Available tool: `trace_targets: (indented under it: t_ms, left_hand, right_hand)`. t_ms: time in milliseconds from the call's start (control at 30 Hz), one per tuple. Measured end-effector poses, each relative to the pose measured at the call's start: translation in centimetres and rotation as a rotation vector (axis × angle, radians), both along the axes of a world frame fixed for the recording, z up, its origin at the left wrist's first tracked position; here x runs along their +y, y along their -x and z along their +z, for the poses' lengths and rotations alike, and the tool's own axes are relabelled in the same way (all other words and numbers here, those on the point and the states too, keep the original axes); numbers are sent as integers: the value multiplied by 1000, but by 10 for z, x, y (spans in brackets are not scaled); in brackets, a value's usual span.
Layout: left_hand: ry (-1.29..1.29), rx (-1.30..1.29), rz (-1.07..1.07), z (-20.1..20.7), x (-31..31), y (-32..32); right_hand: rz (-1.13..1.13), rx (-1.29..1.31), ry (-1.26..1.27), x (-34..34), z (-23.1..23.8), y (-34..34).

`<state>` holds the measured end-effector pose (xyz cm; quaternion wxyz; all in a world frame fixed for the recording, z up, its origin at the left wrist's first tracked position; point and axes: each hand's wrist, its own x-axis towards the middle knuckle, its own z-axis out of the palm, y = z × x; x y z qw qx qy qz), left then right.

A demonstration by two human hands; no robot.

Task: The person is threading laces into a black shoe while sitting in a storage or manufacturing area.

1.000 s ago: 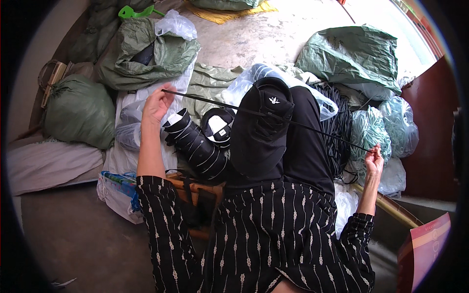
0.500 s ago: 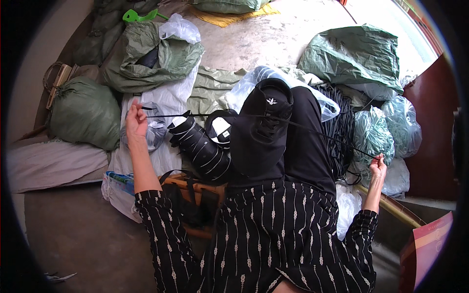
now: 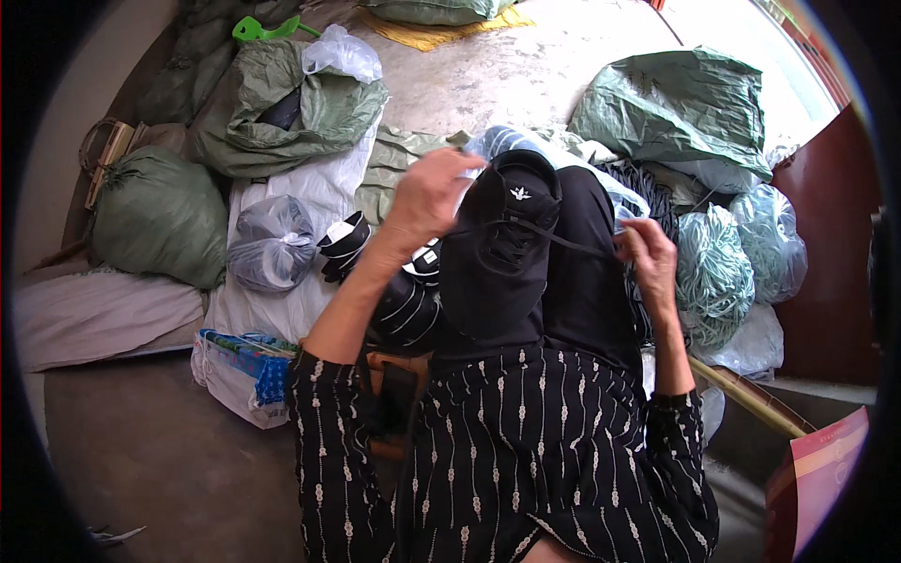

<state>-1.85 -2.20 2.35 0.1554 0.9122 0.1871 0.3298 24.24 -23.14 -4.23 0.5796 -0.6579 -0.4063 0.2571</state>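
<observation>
On my lap lies a black shoe upper (image 3: pixel 497 281), its opening at the far end and a white emblem on its tongue. A black shoelace (image 3: pixel 572 244) threads through its eyelets. My right hand (image 3: pixel 650 263) pinches the lace's right side, just right of the upper. Left of the opening, my left hand (image 3: pixel 427 197) is closed, somewhat blurred, with the lace's left side running toward it. A dark tip shows above its fingers. To the left, a stack of black shoe pieces (image 3: pixel 408 310) with white edges lies partly behind my left forearm.
A bundle of black laces (image 3: pixel 657 202) and bagged pale green cord bundles (image 3: pixel 715 272) lie at right. A tied clear bag (image 3: pixel 274 244) and a full green sack (image 3: pixel 160 220) sit left. An open green sack (image 3: pixel 282 113) stands beyond; another green sack (image 3: pixel 671 113) lies far right.
Both hands have come inward from wide apart, the left one farther, to beside the shoe upper. The lace, stretched taut across before, is now slack and shorter between them.
</observation>
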Motion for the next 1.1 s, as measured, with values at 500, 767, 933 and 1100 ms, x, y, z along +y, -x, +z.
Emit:
trace_targets:
  t_ms: [500, 767, 933, 1100]
  left_hand:
    - [-15, 709, -183, 2, -11, -18]
    - [588, 632, -262, 10, 11, -16]
    - [505, 645, -294, 12, 12, -22]
    - [397, 629, -309, 7, 15, -25]
  right_hand:
    - [344, -692, -189, 61, 9, 38]
    - [286, -518, -176, 63, 10, 43]
    - [286, -427, -209, 59, 13, 48]
    - [89, -334, -257, 46, 18, 55]
